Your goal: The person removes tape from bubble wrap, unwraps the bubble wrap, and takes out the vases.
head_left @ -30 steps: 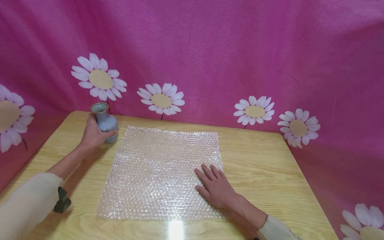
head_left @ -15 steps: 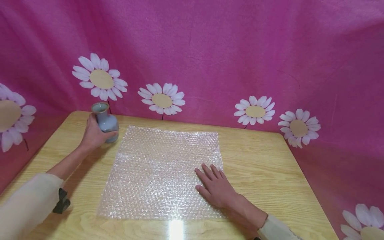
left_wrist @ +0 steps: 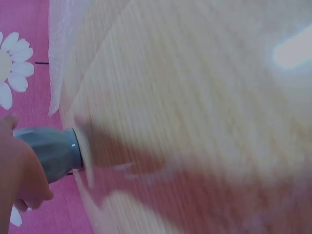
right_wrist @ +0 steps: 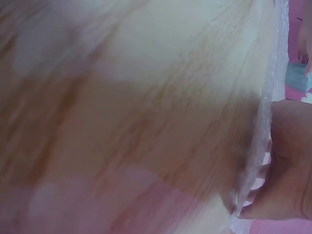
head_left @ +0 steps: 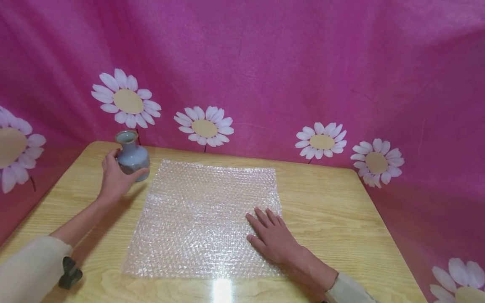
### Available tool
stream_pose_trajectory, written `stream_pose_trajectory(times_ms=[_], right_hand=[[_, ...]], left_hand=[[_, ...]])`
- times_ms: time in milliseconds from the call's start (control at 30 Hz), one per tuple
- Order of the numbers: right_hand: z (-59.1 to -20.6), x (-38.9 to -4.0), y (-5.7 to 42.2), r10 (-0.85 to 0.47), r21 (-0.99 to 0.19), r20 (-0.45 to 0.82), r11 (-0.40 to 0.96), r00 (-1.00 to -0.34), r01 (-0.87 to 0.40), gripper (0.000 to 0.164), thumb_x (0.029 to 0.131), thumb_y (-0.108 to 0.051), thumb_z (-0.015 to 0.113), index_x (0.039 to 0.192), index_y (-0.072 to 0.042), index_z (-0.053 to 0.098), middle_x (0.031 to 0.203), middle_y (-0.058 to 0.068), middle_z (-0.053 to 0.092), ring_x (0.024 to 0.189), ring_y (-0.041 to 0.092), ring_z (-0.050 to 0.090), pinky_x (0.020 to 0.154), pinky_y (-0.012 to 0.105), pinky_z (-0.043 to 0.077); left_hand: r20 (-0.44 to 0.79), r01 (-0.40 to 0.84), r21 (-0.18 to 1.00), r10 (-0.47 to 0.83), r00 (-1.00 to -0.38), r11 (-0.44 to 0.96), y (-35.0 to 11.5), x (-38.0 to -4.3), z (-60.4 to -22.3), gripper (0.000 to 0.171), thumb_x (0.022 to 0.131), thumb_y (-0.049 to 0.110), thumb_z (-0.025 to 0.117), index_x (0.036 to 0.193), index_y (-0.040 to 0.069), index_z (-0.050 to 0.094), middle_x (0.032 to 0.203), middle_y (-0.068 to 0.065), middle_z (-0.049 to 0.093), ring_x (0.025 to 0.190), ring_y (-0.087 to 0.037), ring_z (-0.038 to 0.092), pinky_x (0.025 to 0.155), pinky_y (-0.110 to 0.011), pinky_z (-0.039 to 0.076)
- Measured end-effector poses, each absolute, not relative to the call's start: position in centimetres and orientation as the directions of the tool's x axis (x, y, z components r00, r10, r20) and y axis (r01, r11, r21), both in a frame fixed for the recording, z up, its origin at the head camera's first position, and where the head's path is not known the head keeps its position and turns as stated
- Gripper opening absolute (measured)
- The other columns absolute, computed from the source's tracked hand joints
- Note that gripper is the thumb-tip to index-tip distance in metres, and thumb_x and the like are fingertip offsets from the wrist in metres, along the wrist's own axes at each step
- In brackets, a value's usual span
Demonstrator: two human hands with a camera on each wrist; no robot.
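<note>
A blue-grey vase (head_left: 132,156) with a brown rim stands upright near the table's back left corner. My left hand (head_left: 115,174) is at its left side, loosely spread, with the thumb across the front of the vase's lower body and the fingertips by its shoulder. In the left wrist view the vase's base (left_wrist: 63,148) meets the tabletop, partly hidden by the hand. A clear sheet of bubble wrap (head_left: 204,219) lies flat in the middle. On its right edge my right hand (head_left: 274,240) rests palm down, fingers straight and spread.
The light wooden table (head_left: 329,210) has a pink curtain (head_left: 257,75) with white daisies behind it and along both sides. A bright light reflection shows on the wood near the front. A dark bow (head_left: 70,272) hangs from the left sleeve.
My left hand has loosened from the vase's neck and drawn back slightly down and left, baring more of the vase. The vase, bubble wrap and right hand stay where they were.
</note>
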State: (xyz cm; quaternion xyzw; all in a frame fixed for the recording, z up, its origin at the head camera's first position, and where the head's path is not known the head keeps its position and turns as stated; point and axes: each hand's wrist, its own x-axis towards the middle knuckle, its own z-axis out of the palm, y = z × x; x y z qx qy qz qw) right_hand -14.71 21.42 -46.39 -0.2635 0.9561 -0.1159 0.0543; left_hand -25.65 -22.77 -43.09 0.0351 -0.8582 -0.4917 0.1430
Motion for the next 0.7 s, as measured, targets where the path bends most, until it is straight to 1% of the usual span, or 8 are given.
stream_pose_trajectory(times_ms=[100,300,400,567,700], right_hand=[[-46.3,-14.7,21.4,-0.515,-0.247,-0.053,0.837,-0.856,-0.488,0.060,0.105,-0.043,0.043,0.155,-0.011,0.036,0.160,0.019,0.027,0.145,0.046,0.020,0.114,0.065,0.020],[-46.2,-14.7,21.5,-0.515,-0.266,-0.045,0.832,-0.856,-0.486,0.060,0.105,-0.042,0.045,0.155,-0.011,0.037,0.160,0.020,0.028,0.145,0.046,0.021,0.113,0.065,0.021],[-46.2,-14.7,21.5,-0.514,-0.275,-0.036,0.830,-0.857,-0.486,0.060,0.104,-0.042,0.046,0.155,-0.011,0.038,0.160,0.020,0.028,0.145,0.046,0.020,0.114,0.065,0.020],[-46.4,-14.8,21.5,-0.516,-0.294,-0.004,0.820,-0.857,-0.492,0.059,0.103,-0.041,0.048,0.153,-0.009,0.040,0.159,0.021,0.029,0.145,0.047,0.021,0.114,0.065,0.020],[-46.5,-14.8,21.5,-0.524,-0.297,0.022,0.810,-0.852,-0.505,0.059,0.103,-0.040,0.050,0.152,-0.008,0.042,0.158,0.022,0.030,0.144,0.047,0.023,0.114,0.064,0.021]], left_hand=[[0.226,0.070,0.844,-0.234,-0.946,0.532,-22.5,-25.3,-43.2,0.092,0.086,0.019,0.079,0.150,-0.005,0.018,0.148,-0.030,0.022,0.136,-0.045,0.022,0.112,-0.061,0.027],[0.203,0.012,0.851,-0.309,-0.929,0.525,-22.0,-24.6,-43.3,0.084,0.088,0.018,0.077,0.149,0.000,0.023,0.145,-0.026,0.018,0.137,-0.042,0.022,0.114,-0.057,0.026],[0.213,0.008,0.857,-0.341,-0.916,0.516,-21.7,-24.4,-43.3,0.078,0.088,0.017,0.077,0.147,0.000,0.028,0.145,-0.025,0.019,0.137,-0.040,0.022,0.114,-0.055,0.026],[0.286,0.072,0.856,-0.353,-0.891,0.512,-20.8,-24.1,-43.2,0.067,0.086,0.011,0.076,0.139,-0.003,0.037,0.140,-0.025,0.025,0.135,-0.039,0.025,0.113,-0.053,0.028],[0.369,0.161,0.836,-0.320,-0.873,0.525,-20.0,-23.9,-43.0,0.060,0.086,0.007,0.075,0.135,-0.003,0.041,0.133,-0.026,0.030,0.130,-0.040,0.030,0.109,-0.055,0.032]])
